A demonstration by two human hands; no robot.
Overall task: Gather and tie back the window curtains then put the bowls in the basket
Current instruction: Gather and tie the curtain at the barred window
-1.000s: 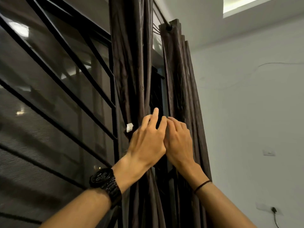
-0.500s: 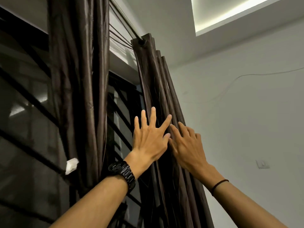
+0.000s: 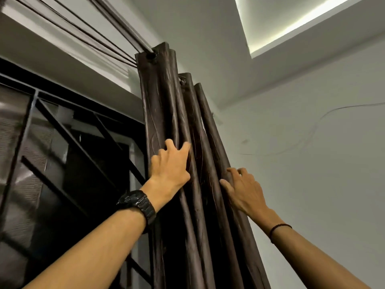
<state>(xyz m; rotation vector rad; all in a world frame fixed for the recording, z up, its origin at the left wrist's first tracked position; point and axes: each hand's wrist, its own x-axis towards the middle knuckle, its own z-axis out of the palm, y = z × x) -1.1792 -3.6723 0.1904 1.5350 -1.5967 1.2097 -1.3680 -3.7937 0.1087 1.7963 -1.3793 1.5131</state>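
A dark brown curtain hangs in tight folds from a rod at the right end of the window. My left hand, with a black watch on the wrist, presses against the curtain's left folds, fingers curled into the cloth. My right hand lies on the right folds lower down, fingers hooked around their edge, a thin black band on the wrist. The curtain sits bunched between both hands. No bowls or basket are in view.
A window with a black metal grille fills the left. A white wall with a thin trailing wire stands right of the curtain. A lit recess is in the ceiling.
The view has swung up and right; the tied left curtain has left the frame. Both hands have moved from that curtain to the right one and spread apart onto its folds.
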